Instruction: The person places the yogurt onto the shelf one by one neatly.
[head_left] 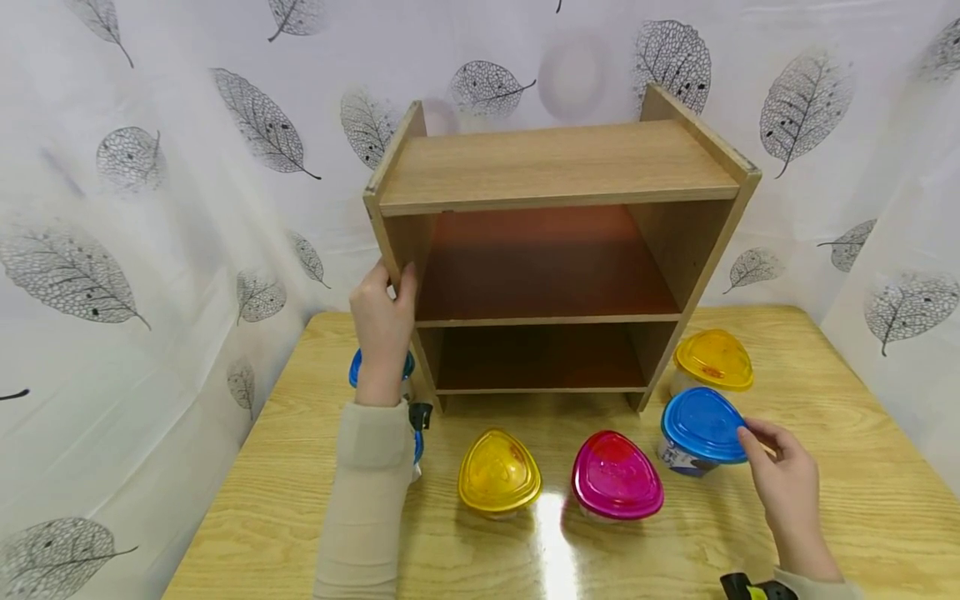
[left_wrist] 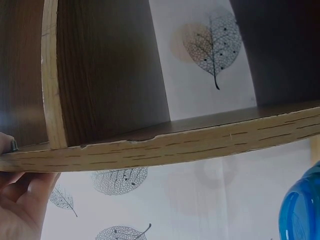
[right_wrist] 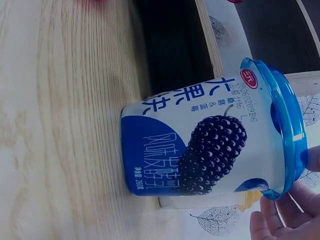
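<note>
A wooden shelf unit (head_left: 558, 171) stands upright at the back of the table. My left hand (head_left: 384, 321) grips the front edge of its left side panel, thumb on the inner face; the left wrist view shows the hand (left_wrist: 22, 205) around that panel (left_wrist: 200, 142). At the right, a yogurt cup with a blue lid (head_left: 703, 425) stands on the table. My right hand (head_left: 787, 483) pinches the lid's right rim. In the right wrist view, the cup (right_wrist: 210, 145) bears a blackberry picture, and the fingers (right_wrist: 295, 210) are at its lid.
A yellow-lidded cup (head_left: 716, 358) stands behind the blue one. Another yellow-lidded cup (head_left: 498, 472) and a magenta-lidded cup (head_left: 617, 477) stand in front of the shelf. Two blue-lidded cups, one behind (head_left: 355, 367) and one nearer (head_left: 418, 446), are partly hidden by my left arm. A leaf-print curtain (head_left: 187, 208) surrounds the table.
</note>
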